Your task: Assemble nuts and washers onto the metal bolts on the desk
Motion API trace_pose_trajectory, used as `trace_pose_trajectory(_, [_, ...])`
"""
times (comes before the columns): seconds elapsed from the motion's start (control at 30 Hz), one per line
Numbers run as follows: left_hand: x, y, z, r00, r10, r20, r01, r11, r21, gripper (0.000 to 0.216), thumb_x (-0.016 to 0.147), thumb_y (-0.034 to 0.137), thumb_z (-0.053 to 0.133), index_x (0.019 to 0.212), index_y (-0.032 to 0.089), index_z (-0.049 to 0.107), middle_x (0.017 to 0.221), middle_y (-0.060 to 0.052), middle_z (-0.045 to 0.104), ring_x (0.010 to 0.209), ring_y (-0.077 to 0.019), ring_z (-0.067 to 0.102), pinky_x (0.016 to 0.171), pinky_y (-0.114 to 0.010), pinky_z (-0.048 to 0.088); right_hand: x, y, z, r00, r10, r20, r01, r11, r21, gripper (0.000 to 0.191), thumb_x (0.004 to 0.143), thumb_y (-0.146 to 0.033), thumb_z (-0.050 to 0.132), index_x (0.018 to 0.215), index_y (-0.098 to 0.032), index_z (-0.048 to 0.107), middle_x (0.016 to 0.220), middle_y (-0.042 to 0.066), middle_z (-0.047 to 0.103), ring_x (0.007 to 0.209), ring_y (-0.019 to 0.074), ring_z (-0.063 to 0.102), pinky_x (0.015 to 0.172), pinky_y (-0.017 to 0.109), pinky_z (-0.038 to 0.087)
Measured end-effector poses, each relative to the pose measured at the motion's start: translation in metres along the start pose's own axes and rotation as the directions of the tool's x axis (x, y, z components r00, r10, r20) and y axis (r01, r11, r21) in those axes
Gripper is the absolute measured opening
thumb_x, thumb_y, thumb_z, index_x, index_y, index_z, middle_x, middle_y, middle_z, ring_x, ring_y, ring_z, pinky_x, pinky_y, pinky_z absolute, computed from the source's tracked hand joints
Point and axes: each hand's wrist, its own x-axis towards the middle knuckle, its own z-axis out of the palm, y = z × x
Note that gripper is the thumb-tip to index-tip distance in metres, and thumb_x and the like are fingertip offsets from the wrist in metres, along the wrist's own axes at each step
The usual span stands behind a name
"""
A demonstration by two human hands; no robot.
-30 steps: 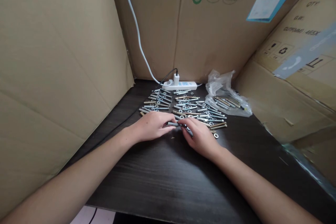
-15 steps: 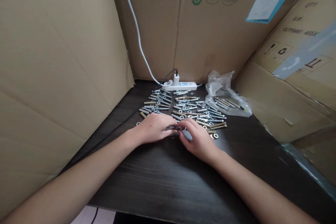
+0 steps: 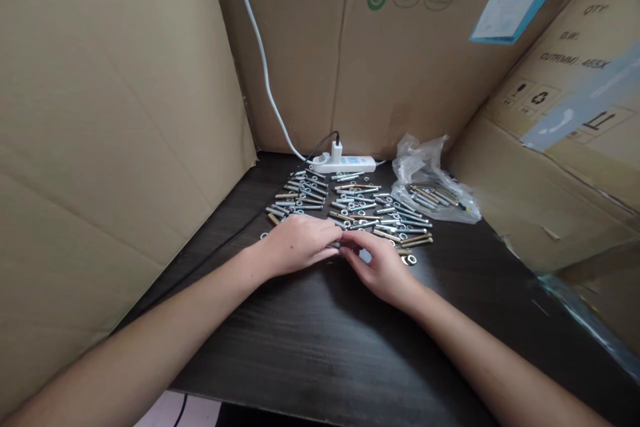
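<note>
My left hand (image 3: 299,245) is closed around a metal bolt (image 3: 334,245), of which only a short piece shows between the fingers. My right hand (image 3: 383,268) meets it fingertip to fingertip, with thumb and fingers pinching at the bolt's right end. Most of that end is hidden by the fingers. Just beyond both hands, several loose bolts (image 3: 413,215), metal sleeves (image 3: 286,196) and washers (image 3: 411,259) lie in rough rows on the dark table (image 3: 300,333).
A clear plastic bag (image 3: 425,153) with more bolts inside lies at the back right. Behind the rows sits a white power strip (image 3: 355,164) with a plugged-in adapter and a black cable (image 3: 220,245). Cardboard boxes (image 3: 125,113) wall in the left, back and right.
The fingers of both hands have drawn closer together, covering more of the bolt between them. Everything on the table stays where it was.
</note>
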Motion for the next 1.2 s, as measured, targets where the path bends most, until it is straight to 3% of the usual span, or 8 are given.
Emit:
trace_pose_trajectory(0.17, [0.000,0.001,-0.005,0.995,-0.089,0.048,0.091,0.994,-0.058,0.018,0.090,0.036,0.050,0.094,0.019,0.054,0.085,-0.002,0.063,0.075,-0.0166,0.060,0.060,-0.024,0.039,0.001,0.002,-0.002,0.999,0.044,0.003,-0.044,0.999,-0.023,0.014,0.084,-0.017,0.054,0.096,-0.020,0.061,0.084,0.003,0.065,0.074,0.0156,0.060,0.072,0.029,0.049])
trace_pose_trajectory(0.3, [-0.003,-0.001,-0.017,0.981,-0.171,0.088,0.181,0.977,-0.114,0.011,0.086,0.023,0.051,0.096,0.020,0.053,0.084,0.000,0.063,0.073,-0.0160,0.059,0.059,-0.024,0.036,0.001,0.007,-0.002,0.997,0.073,-0.007,-0.073,0.997,-0.030,0.011,0.083,-0.015,0.053,0.092,-0.020,0.058,0.083,0.003,0.062,0.074,0.0155,0.057,0.070,0.028,0.048])
trace_pose_trajectory(0.53, [-0.006,-0.006,-0.026,0.983,-0.158,0.089,0.171,0.971,-0.166,0.016,0.090,0.031,0.045,0.091,0.020,0.056,0.086,0.000,0.062,0.074,-0.0148,0.056,0.063,-0.024,0.035,0.000,0.010,0.001,0.993,0.121,-0.014,-0.121,0.992,-0.022,0.009,0.084,-0.016,0.052,0.091,-0.019,0.056,0.080,0.002,0.060,0.072,0.0151,0.056,0.069,0.027,0.046])
trace_pose_trajectory(0.67, [-0.005,-0.007,-0.025,0.986,-0.152,0.062,0.162,0.960,-0.230,0.017,0.091,0.030,0.044,0.096,0.021,0.058,0.088,0.000,0.062,0.078,-0.0145,0.056,0.066,-0.024,0.036,-0.001,0.006,0.004,0.995,0.095,-0.006,-0.095,0.995,0.015,0.015,0.085,-0.015,0.049,0.099,-0.020,0.054,0.083,0.003,0.060,0.072,0.0154,0.056,0.070,0.028,0.047])
trace_pose_trajectory(0.8, [-0.007,-0.015,-0.032,0.973,-0.213,0.089,0.231,0.904,-0.359,0.016,0.090,0.028,0.046,0.096,0.021,0.059,0.085,0.000,0.062,0.074,-0.0131,0.054,0.064,-0.023,0.036,-0.002,0.006,0.009,0.999,0.040,0.008,-0.040,0.999,-0.007,0.024,0.086,-0.013,0.045,0.107,-0.020,0.053,0.087,0.005,0.059,0.076,0.0167,0.057,0.074,0.030,0.047])
trace_pose_trajectory(1.0, [-0.023,-0.047,-0.044,0.878,-0.380,0.291,0.470,0.797,-0.380,0.018,0.086,0.027,0.043,0.089,0.017,0.058,0.075,0.000,0.058,0.065,-0.0120,0.050,0.058,-0.023,0.034,-0.004,0.014,0.012,0.993,0.114,0.015,-0.114,0.993,-0.011,0.016,0.087,-0.014,0.045,0.100,-0.020,0.053,0.073,0.001,0.058,0.067,0.0156,0.056,0.065,0.028,0.046])
trace_pose_trajectory(1.2, [-0.040,-0.067,-0.042,0.732,-0.419,0.537,0.577,0.800,-0.162,0.008,0.074,0.019,0.047,0.075,0.017,0.055,0.071,0.000,0.057,0.062,-0.0120,0.048,0.053,-0.022,0.030,-0.004,0.013,0.012,0.992,0.121,0.036,-0.122,0.992,0.011,0.015,0.087,-0.014,0.044,0.099,-0.020,0.051,0.073,0.001,0.060,0.066,0.0152,0.058,0.065,0.027,0.046])
